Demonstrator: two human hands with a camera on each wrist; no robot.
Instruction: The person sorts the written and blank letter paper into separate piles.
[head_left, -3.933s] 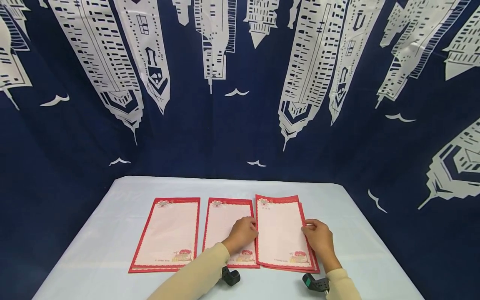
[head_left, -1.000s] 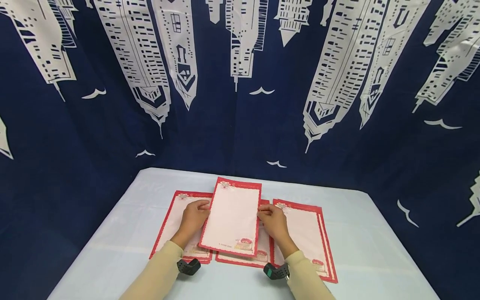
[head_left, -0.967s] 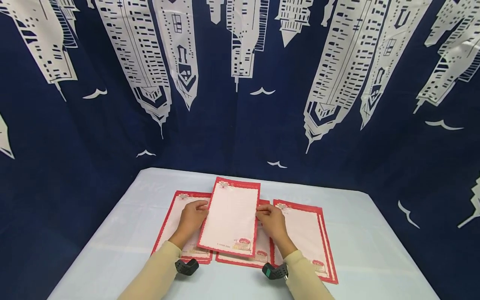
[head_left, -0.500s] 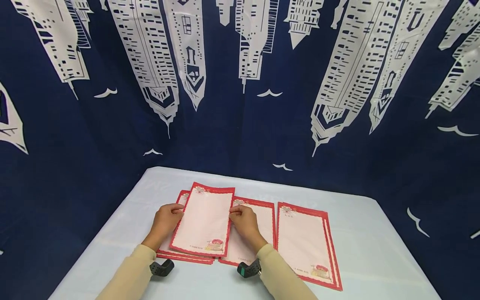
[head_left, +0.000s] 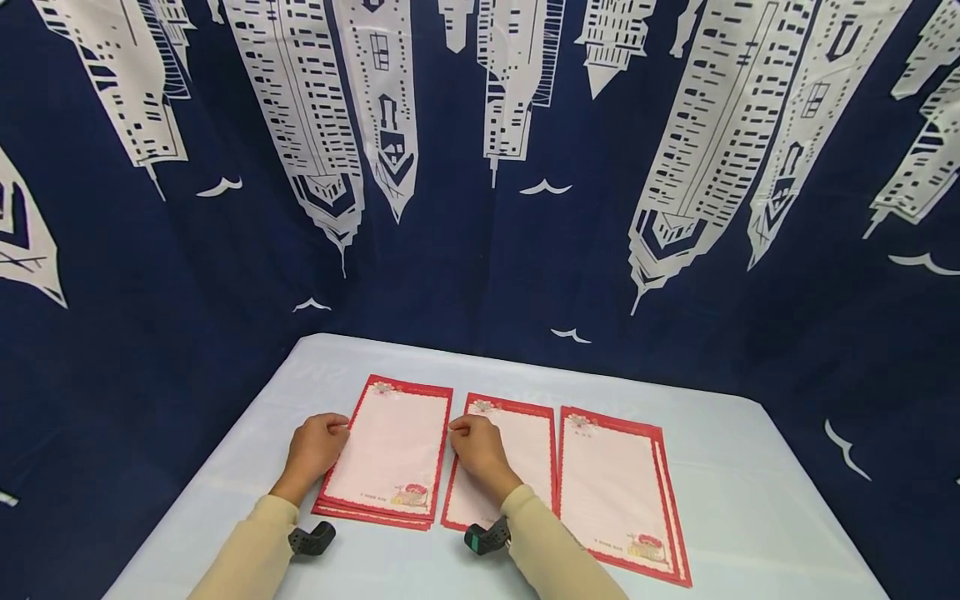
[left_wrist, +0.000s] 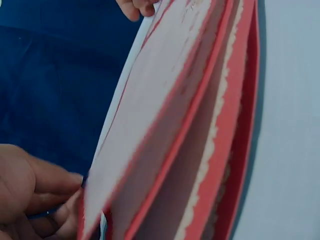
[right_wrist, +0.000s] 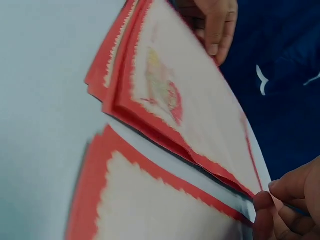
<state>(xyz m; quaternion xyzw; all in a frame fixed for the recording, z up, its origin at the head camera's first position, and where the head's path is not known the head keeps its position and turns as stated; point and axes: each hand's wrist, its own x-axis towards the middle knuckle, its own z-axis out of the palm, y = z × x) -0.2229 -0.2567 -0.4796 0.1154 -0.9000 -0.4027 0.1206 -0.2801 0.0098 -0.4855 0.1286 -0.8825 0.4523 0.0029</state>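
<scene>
A red-bordered sheet of paper (head_left: 386, 450) with a flower in its top corner and a small picture at the bottom lies over the left pile (head_left: 375, 519). My left hand (head_left: 315, 447) pinches its left edge and my right hand (head_left: 480, 450) its right edge. In the left wrist view, the left thumb and fingers (left_wrist: 35, 192) grip the sheet's side, with bordered layers fanned apart below. The right wrist view has the right hand (right_wrist: 292, 200) pinching the edge, while the picture end rests close over the pile. My right forearm overlaps the middle sheet (head_left: 517, 433).
To the right lies another pile of matching sheets (head_left: 615, 483), its layers slightly offset. All the paper is on a white-covered table (head_left: 720, 500). Behind hangs a dark blue cloth (head_left: 450, 275) printed with white buildings and birds. A black camera sits at each wrist.
Both hands have carried the sheet leftward from over the middle paper and lowered it onto the left pile. Earlier, they held a sheet at the right pile. The head view has turned right.
</scene>
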